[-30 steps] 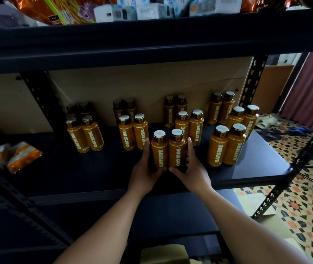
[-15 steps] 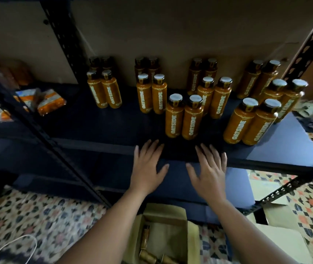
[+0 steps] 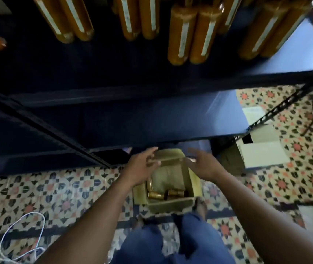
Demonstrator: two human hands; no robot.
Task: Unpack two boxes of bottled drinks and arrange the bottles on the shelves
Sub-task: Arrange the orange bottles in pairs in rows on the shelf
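Observation:
An open cardboard box (image 3: 189,177) stands on the patterned floor below the dark shelves, with a few orange bottles (image 3: 155,194) lying in its near end. My left hand (image 3: 142,165) and my right hand (image 3: 202,164) hover above the box, fingers spread and relaxed, holding nothing. Several orange bottles with white labels (image 3: 192,35) stand in pairs on the dark shelf (image 3: 294,60) at the top of the view.
A lower dark shelf (image 3: 152,121) juts out over the box's far end. A second cardboard box with white flaps (image 3: 262,149) sits on the floor at the right. A white cord (image 3: 18,237) loops on the floor at the lower left. My legs in blue trousers (image 3: 152,242) stand behind the box.
My hands let go of the two bottles on the shelf and came down over the box on the floor. My view tilted down from the shelves to the floor.

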